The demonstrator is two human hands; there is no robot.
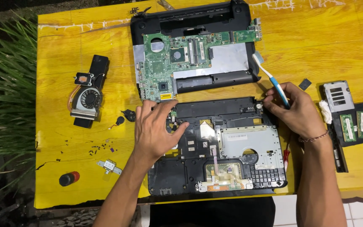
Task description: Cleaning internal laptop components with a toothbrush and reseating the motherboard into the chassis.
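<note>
While the laptop shell (227, 147), judged light, stiff and fragile, is lying on the yellow table (64, 84), it is being pinned by the spread left hand (156, 128), best gripped at the edges, as a toothbrush (271, 80) is being pinched in the right hand (295, 107).

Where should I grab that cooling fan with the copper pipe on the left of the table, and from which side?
Probably take the cooling fan by its round black housing, coming straight down from above: it lies flat on the yellow table, with bare surface around it. Avoid the thin copper pipe curving along its left edge, which looks bendable.
</note>
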